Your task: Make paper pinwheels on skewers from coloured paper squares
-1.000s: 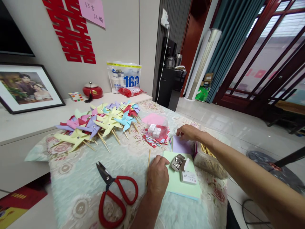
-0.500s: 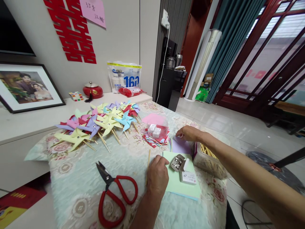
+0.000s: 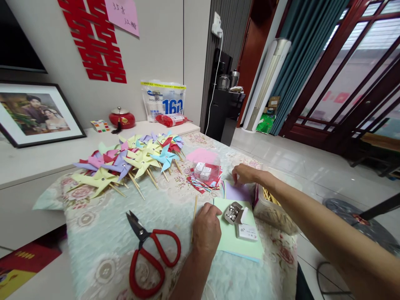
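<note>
My left hand [image 3: 206,227] rests on the table with its fingers curled in, and what lies under them is hidden. A thin wooden stick [image 3: 195,208] runs along its left side. Beside its fingertips lies light green paper [image 3: 231,246], bearing an opened small box of shiny metal pieces [image 3: 233,213] and a closed white box [image 3: 247,232]. My right hand [image 3: 245,174] reaches across to the purple paper [image 3: 236,192], fingers bent down and drawn together at the far corner. Red-handled scissors [image 3: 150,246] lie left of my left hand, blades pointing away.
Finished paper pinwheels [image 3: 142,160] are heaped at the far left. Behind the green paper sits a clear container with small white boxes [image 3: 203,170] on colourful paper pieces. A plastic tub of sticks [image 3: 275,212] stands under my right forearm. The tablecloth [image 3: 106,225] is floral.
My right hand's fingers have bent further down at the purple paper's corner, and the hand has shifted slightly. The left hand and the scissors have stayed put.
</note>
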`<state>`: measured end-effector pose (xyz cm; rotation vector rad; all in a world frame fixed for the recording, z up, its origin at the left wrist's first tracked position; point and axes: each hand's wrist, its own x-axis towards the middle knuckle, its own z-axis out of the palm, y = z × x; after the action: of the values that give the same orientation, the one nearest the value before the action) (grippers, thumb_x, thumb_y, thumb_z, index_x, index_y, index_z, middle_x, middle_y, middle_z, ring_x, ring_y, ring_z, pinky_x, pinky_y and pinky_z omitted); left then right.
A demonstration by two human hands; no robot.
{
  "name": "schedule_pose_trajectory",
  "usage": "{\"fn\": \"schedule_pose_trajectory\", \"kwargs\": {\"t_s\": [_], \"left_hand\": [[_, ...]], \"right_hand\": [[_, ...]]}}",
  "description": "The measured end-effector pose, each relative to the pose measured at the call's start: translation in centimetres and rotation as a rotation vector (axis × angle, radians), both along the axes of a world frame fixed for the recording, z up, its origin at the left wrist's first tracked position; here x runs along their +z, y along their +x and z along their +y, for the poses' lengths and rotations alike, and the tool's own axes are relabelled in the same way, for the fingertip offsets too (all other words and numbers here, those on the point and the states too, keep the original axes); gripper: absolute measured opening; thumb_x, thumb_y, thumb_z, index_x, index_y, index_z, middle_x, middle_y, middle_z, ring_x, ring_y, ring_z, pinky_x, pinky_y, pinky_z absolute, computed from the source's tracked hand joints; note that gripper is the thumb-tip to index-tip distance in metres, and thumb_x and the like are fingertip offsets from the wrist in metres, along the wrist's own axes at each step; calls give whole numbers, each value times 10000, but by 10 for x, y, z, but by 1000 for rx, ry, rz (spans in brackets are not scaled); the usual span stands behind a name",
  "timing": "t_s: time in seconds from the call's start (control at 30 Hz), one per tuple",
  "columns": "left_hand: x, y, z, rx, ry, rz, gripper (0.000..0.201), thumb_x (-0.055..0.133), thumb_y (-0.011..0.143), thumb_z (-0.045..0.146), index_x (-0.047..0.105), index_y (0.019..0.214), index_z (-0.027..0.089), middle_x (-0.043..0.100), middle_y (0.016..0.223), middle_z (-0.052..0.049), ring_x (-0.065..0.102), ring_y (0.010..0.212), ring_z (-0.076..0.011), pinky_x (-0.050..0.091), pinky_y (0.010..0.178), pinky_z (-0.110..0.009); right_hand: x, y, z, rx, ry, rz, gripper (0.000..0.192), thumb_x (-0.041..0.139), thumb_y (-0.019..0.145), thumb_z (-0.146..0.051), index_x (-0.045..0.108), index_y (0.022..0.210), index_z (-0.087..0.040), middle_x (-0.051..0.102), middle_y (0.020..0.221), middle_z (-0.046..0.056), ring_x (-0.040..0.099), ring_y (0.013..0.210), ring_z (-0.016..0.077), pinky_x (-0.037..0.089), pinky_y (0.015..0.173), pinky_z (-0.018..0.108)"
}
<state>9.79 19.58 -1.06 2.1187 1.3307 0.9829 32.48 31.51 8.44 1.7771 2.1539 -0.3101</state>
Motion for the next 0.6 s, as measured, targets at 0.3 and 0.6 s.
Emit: {"fn": "schedule_pose_trajectory", "kwargs": {"t_s": [0.3, 0.6], "left_hand": [[0, 0, 0, 4, -18, 14, 369, 397, 767, -70, 658, 852, 176, 675, 901, -73, 645, 850, -222, 489, 773, -334], [-1, 0, 0, 0, 11, 0, 362, 400, 759, -71, 653, 835, 177, 671, 882, -72, 647, 836, -220, 489, 758, -330]], "right_hand": [[2, 1, 0, -21, -43, 66, 337, 774, 775, -368, 712, 1008, -134, 726, 933, 49, 642, 810, 184, 466, 677, 263], [1, 2, 3, -28, -164, 67, 364, 842, 567, -380, 750, 826, -140, 661, 687, -12, 543, 657, 162, 352, 554, 240]]}}
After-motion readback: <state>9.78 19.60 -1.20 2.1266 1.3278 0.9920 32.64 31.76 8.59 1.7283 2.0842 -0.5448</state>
